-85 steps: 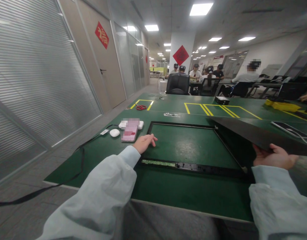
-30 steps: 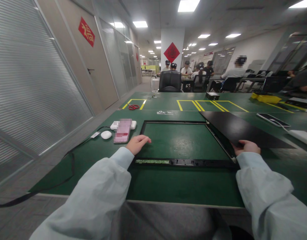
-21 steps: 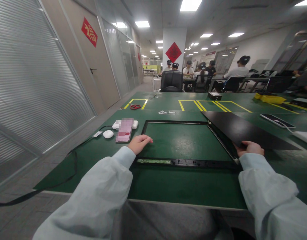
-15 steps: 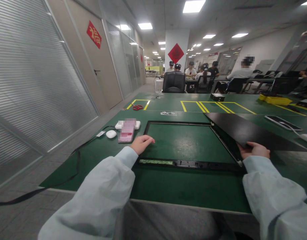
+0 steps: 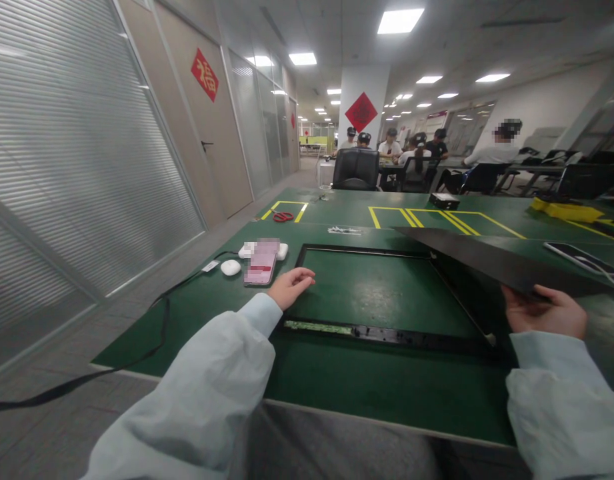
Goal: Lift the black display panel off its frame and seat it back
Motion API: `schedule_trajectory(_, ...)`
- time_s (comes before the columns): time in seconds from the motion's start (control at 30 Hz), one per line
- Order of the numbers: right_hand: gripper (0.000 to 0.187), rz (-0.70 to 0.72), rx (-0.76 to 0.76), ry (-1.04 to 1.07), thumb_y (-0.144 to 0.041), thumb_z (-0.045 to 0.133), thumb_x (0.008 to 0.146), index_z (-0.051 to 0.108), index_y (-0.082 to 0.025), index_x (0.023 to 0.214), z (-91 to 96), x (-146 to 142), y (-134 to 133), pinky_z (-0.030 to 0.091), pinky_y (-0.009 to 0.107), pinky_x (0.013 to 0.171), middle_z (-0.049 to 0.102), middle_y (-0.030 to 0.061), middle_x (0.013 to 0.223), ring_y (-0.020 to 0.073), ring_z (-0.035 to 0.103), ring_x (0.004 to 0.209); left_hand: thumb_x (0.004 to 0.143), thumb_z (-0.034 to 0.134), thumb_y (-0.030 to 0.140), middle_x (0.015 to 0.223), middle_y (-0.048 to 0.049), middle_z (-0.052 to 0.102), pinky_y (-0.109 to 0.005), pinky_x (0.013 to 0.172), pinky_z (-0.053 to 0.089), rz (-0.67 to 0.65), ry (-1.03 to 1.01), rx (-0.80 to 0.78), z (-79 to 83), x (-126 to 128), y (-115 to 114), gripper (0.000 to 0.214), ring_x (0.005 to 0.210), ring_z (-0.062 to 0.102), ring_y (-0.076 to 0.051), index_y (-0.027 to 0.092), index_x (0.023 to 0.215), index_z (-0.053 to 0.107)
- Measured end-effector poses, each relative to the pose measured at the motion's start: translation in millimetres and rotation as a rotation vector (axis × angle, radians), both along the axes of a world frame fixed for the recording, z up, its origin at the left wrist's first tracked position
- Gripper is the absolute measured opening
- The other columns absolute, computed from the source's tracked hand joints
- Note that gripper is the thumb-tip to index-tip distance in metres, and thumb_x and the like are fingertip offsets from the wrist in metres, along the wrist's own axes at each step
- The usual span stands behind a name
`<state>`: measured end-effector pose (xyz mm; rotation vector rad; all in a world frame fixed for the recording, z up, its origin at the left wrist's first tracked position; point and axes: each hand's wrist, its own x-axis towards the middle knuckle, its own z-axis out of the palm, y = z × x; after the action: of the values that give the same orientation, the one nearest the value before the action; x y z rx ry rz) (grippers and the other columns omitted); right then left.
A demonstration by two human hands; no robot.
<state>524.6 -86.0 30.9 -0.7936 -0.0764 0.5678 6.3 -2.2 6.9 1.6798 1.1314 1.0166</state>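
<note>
A thin black panel [image 5: 479, 257] is tilted up on the right, its near edge gripped between the thumb and fingers of my right hand [image 5: 547, 310]. Left of it, a black rectangular frame [image 5: 417, 338] lies on the green tabletop, with a green circuit strip [image 5: 319, 327] along its near bar. My left hand [image 5: 293, 288] is over the frame's left side, its fingers loosely curved and the thumb apart from them, with nothing visible in it. The hand hides part of that side; whether it presses on the frame I cannot tell.
Beside my left hand are a pink phone [image 5: 261, 263], a white rounded case [image 5: 231, 268] and a black strap [image 5: 161, 327]. Red scissors [image 5: 283, 217] lie farther back. A white-edged phone [image 5: 574, 257] and yellow tray [image 5: 567, 210] are at right. Several people sit beyond the table.
My right hand has moved right and lifted the panel's near edge, so the panel stands at a steeper tilt. My left hand stays by the frame's left side. The view has shifted slightly.
</note>
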Motion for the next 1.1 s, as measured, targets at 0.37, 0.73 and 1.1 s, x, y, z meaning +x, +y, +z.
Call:
schedule_trajectory(0.37, 0.053, 0.141, 0.038, -0.024, -0.008, 0.058, 0.046, 0.077, -0.021, 0.094, 24.7, -36, -17, 0.057, 0.023, 0.047, 0.082, 0.0071, 0.1, 0.0171, 0.07, 0.069, 0.087, 0.086, 0.059, 0.109, -0.0148, 0.092, -0.044, 0.103, 0.054, 0.112, -0.307, -0.169, -4.3, -3, 8, 0.054, 0.114, 0.082, -0.034, 0.019, 0.122, 0.08)
schedule_trajectory(0.73, 0.056, 0.396, -0.197, -0.155, -0.016, 0.07, 0.052, 0.085, -0.025, 0.105, 26.6, -54, -26, 0.075, 0.048, 0.084, 0.086, 0.0085, 0.094, 0.0284, 0.079, 0.073, 0.067, 0.102, 0.033, 0.087, -0.0096, 0.086, -0.036, 0.083, 0.063, 0.122, -0.686, -0.321, 18.3, -1, -4, 0.036, 0.095, 0.084, -0.031, 0.016, 0.094, 0.086)
schedule_trajectory(1.1, 0.049, 0.63, -0.317, -0.224, -0.011, 0.068, 0.059, 0.082, -0.02, 0.105, 20.7, -45, -18, 0.069, 0.03, 0.062, 0.086, 0.0107, 0.094, 0.0273, 0.085, 0.085, 0.055, 0.107, 0.027, 0.096, -0.0114, 0.09, -0.043, 0.097, 0.068, 0.067, -0.668, -0.222, 22.2, -5, -7, 0.051, 0.11, 0.086, -0.038, 0.016, 0.101, 0.089)
